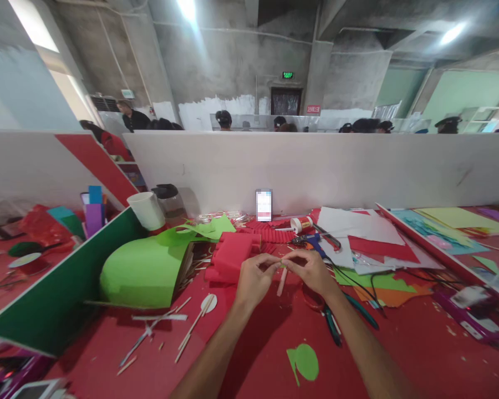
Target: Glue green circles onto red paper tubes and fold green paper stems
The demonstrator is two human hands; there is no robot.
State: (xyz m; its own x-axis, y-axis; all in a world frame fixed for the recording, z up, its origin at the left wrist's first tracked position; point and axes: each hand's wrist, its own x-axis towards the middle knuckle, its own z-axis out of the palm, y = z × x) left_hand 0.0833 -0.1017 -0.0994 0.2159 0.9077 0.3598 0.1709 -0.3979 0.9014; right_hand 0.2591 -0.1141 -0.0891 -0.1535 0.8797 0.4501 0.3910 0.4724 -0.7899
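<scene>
– Wooden and pale, pinched at its upper end: thin stick (281,282), hanging down below the fingertips, slightly tilted.
– Held by which?
– By both: left hand (253,280) closed on it, thumb against forefinger, and right hand (314,271) closed on it likewise, with the two sets of fingertips nearly touching. Small greenish speck right at the pinch, too small to make out.
– Just beyond the fingers?
– Folded red paper block (233,254), just beyond the left fingers. Blue glue gun (311,241), just past the right ones.
– Out to the left of the left fingers?
– Green foam dome (143,271), well apart. Loose sticks (193,327) scattered nearer, on the red tabletop (399,354).
– Under the right wrist?
– Scissors (331,324), partly hidden. Green paper cut-out (303,361) lying flat, nearer the body than the fingers, between the forearms.
</scene>
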